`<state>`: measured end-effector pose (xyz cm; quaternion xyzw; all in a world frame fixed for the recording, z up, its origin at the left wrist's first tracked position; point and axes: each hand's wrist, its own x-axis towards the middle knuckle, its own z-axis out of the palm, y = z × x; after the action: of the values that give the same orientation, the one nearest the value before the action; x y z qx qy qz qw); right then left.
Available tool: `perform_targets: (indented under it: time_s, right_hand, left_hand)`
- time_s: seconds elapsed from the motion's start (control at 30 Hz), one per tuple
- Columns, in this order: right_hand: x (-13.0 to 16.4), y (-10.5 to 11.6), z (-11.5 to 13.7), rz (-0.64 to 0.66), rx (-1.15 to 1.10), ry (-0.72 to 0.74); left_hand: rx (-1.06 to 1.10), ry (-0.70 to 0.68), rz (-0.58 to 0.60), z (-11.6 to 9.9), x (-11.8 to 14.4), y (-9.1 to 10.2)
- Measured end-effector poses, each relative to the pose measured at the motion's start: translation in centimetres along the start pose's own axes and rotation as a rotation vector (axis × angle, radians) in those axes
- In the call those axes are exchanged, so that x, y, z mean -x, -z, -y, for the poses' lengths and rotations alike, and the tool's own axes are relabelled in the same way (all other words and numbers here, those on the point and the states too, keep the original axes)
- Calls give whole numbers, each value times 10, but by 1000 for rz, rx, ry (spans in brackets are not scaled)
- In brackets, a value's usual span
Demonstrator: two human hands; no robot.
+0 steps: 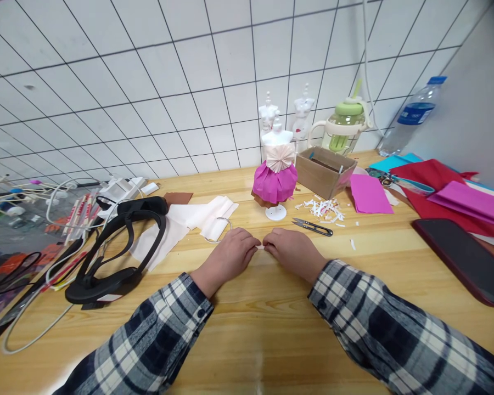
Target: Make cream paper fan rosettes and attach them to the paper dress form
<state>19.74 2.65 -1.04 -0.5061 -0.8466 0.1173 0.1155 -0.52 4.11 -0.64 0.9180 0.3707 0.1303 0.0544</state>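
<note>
My left hand (234,254) and my right hand (293,250) meet over the table, each closed in a pinch. Between their fingertips runs a small pale pink paper strip (260,247), mostly hidden by the fingers. Just behind them stands a small white mannequin (277,134) in a magenta paper skirt (275,182), with a pale pleated fan piece (280,157) on its chest. Thread snips (313,226) lie beyond my right hand. To the left of my left hand are pale pink paper sheets (218,214) and a thin ring (229,224).
White paper scraps (323,209) lie before a cardboard box (325,170). A green-lidded jug (346,123) and a water bottle (415,115) stand behind. Coloured paper (473,206) and a phone (465,258) are at right. A black headset strap (119,263) and cables occupy the left.
</note>
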Motion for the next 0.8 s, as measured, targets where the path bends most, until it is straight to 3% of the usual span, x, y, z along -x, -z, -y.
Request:
perform_targets:
  time_s: [0.27, 0.8]
  right_hand:
    - [0, 1, 0, -10, 22, 13]
    - [3, 4, 11, -57, 132, 89]
  left_hand:
    - [-43, -18, 25, -1, -1, 2]
    - [-111, 42, -156, -16, 5, 9]
